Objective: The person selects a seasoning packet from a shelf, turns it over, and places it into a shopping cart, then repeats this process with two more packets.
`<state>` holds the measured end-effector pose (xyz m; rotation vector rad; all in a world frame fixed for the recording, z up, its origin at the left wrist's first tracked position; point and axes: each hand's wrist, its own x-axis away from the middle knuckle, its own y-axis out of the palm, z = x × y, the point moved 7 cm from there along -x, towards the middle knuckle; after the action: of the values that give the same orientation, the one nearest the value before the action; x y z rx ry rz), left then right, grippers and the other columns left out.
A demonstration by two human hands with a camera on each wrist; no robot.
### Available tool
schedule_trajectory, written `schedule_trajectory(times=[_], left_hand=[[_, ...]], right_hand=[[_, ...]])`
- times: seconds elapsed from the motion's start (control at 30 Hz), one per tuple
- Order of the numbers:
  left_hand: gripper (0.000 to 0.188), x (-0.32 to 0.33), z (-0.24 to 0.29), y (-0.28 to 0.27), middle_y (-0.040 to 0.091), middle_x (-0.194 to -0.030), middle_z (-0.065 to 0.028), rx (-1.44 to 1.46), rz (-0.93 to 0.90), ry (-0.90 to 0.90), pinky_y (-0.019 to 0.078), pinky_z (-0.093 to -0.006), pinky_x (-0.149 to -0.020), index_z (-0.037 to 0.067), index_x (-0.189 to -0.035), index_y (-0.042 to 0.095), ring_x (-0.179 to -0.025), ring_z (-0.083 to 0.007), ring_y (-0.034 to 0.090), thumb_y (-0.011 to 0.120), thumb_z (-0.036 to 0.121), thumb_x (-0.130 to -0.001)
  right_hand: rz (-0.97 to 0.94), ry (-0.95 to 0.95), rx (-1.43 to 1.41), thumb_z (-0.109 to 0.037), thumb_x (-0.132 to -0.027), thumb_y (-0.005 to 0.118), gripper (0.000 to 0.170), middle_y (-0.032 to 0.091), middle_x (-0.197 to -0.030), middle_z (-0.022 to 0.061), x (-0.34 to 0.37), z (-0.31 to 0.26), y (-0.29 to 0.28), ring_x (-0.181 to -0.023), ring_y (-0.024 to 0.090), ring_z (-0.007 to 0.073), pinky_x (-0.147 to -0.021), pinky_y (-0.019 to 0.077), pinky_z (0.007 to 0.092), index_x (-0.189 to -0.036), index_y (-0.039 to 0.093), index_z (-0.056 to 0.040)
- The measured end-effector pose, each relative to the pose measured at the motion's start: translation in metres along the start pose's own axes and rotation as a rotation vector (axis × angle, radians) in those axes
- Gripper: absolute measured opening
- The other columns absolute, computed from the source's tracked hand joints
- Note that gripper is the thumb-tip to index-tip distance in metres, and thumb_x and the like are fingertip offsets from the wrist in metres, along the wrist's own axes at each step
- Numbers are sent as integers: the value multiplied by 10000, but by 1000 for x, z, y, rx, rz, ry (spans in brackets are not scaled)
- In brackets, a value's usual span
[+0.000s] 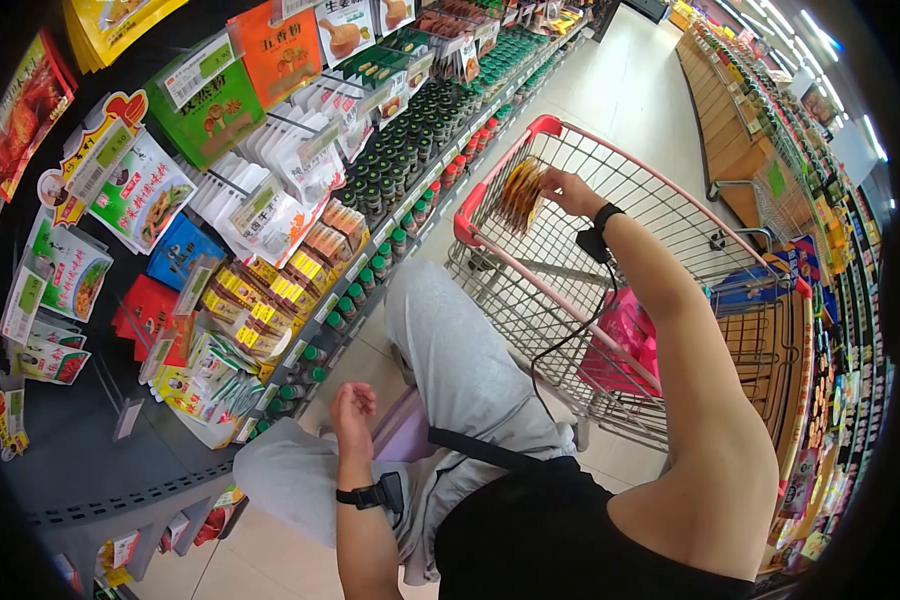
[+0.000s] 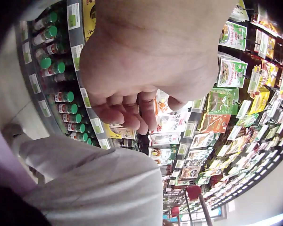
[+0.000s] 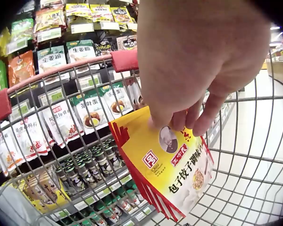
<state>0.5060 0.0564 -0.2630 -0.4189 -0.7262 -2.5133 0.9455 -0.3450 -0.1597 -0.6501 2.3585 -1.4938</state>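
Observation:
My right hand (image 1: pixel 570 192) pinches a stack of yellow and red seasoning packets (image 3: pixel 172 162) by its top edge. The packets hang inside the shopping cart (image 1: pixel 610 160), near its red-cornered end, with the wire side behind them in the right wrist view. Several packets overlap in the stack, their red edges fanned out. My left hand (image 1: pixel 352 418) holds nothing; its fingers bend loosely above my lap, beside the shelf of seasonings. In the left wrist view the left hand (image 2: pixel 151 70) hangs in front of the shelf labels.
A pink bag (image 1: pixel 625 345) lies in the cart, and a blue package (image 1: pixel 760 285) is at its other end. Hanging spice packets (image 1: pixel 140 195) and rows of green-capped bottles (image 1: pixel 395 250) line the shelf on the left. An aisle floor (image 1: pixel 610 70) runs ahead.

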Motion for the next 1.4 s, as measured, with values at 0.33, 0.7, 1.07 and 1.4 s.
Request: schedule_trajectory(times=[0.33, 0.7, 1.07, 1.4], left_hand=[[316, -2, -2, 1, 588, -792, -13, -12, -7, -5, 397, -242, -640, 76, -941, 606, -697, -99, 524, 459, 351, -994], [314, -3, -7, 1, 587, -796, -11, -39, -9, -18, 398, -242, -640, 78, -945, 605, -694, -100, 523, 468, 356, -989], [296, -3, -7, 1, 589, -787, -14, -44, -5, -16, 410, -241, -623, 67, -938, 611, -684, -96, 531, 471, 322, -994], [275, -9, -19, -3, 600, -785, -14, -86, -3, -26, 424, -236, -623, 74, -938, 619, -685, -96, 541, 496, 314, -993]], right_hand=[[53, 99, -27, -191, -914, 645, 222, 688, -942, 118, 11, 13, 0, -903, 663, 237, -814, 521, 351, -1039, 597, -14], [65, 64, -76, -192, -871, 653, 449, 657, -1134, 184, 12, 18, 6, -1025, 655, 298, -891, 521, 378, -1269, 530, -23], [223, 121, -143, -147, -853, 623, 481, 689, -1051, 165, 21, 7, -9, -878, 691, 278, -798, 542, 368, -1304, 490, -45], [25, -364, -918, -42, -891, 499, 289, 624, -712, 12, 38, -293, -99, -623, 569, 58, -553, 441, 217, -1137, 645, -9]])
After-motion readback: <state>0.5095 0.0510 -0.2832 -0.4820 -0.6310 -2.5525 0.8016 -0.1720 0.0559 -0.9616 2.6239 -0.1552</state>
